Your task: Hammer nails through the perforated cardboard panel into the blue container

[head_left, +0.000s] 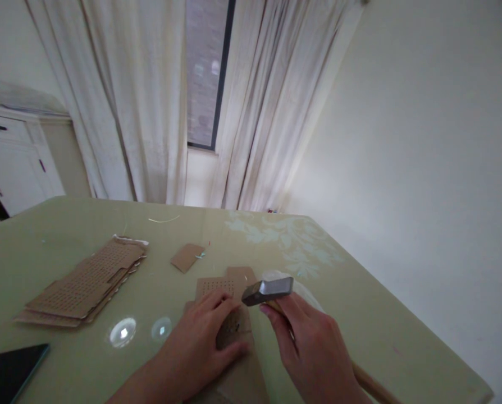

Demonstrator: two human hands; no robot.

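Observation:
My right hand (307, 331) is wrapped round the wooden handle of a hammer (268, 290), close behind its metal head. The head hangs above the right edge of a piece of brown cardboard with rows of small holes (217, 287). My left hand (204, 336) lies on this cardboard with its thumb spread from the fingers, covering part of it. Between that thumb and the fingertips shows a small dark spot (237, 325), too small to make out. Some clear or whitish plastic (307, 293) lies behind the hammer, partly hidden by my right hand.
A stack of perforated cardboard pieces (95, 275) sits on the left of the pale green glossy table (335, 359). A small cardboard scrap (187, 257) lies toward the middle. A dark phone-like device (13, 370) is at the near left. Curtains (141, 101) hang behind, and a wall (423, 168) rises at right.

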